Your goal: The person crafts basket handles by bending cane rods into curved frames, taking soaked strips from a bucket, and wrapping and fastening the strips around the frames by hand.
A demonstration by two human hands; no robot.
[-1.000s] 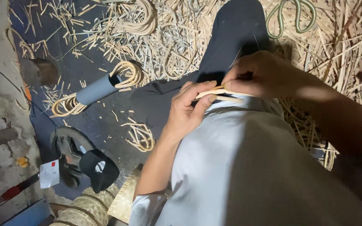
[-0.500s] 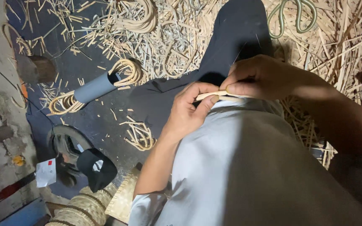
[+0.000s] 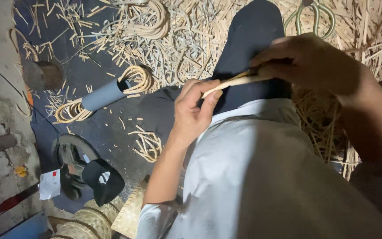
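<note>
we're gripping a cane strip [image 3: 235, 81] w/ left hand [image 3: 193, 113] & right hand [image 3: 308, 66]; still working it, loose offcuts [image 3: 186, 40] piling around, woven baskets [image 3: 89, 221] nearby.

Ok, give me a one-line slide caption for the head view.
Left hand and right hand grip a thin cane strip over a floor littered with cane offcuts.

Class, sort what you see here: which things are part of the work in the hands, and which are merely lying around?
In use:
left hand
right hand
thin pale cane strip, held between both hands

Lying about:
grey tube with cane coils
green-handled shears
black cap
scattered cane offcuts
woven basket
</note>
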